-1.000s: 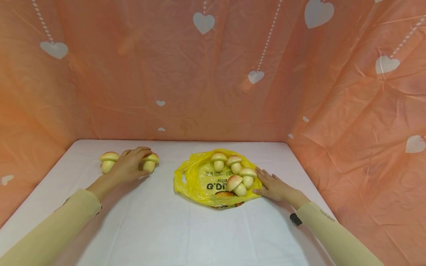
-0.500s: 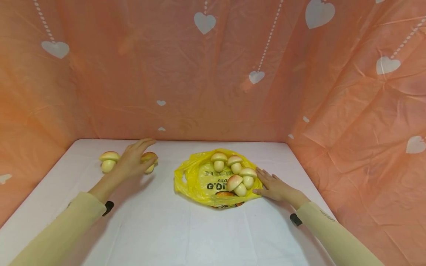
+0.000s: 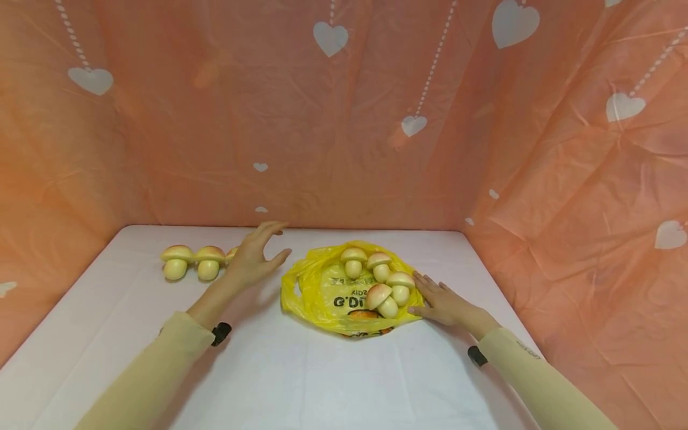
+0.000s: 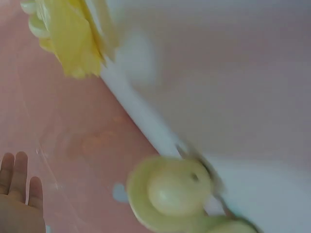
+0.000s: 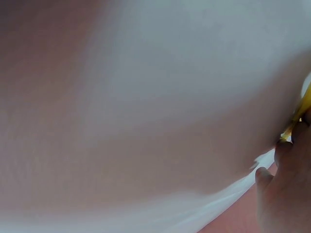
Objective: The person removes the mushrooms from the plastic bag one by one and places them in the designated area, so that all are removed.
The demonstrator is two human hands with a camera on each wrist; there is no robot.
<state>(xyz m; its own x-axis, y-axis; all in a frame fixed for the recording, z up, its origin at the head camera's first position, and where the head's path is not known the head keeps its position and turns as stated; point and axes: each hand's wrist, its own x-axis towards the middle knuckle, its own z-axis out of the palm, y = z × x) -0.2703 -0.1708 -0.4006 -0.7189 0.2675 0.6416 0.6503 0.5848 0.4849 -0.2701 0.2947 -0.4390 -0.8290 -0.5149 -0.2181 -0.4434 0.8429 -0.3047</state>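
Left fingers released, near glossy dome-capped mushrooms | right fingers released, touching crinkled yellow plastic bag

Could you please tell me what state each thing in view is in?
Bag: crumpled, spread on the table.
Four mushrooms: within the bag's outline, front one tilted.
Three mushrooms: off the bag; two caps up, the third mostly hidden.
Left hand: empty, thumb and fingers apart.
Right hand: fingers extended at the bag's edge.
Backdrop: creased.
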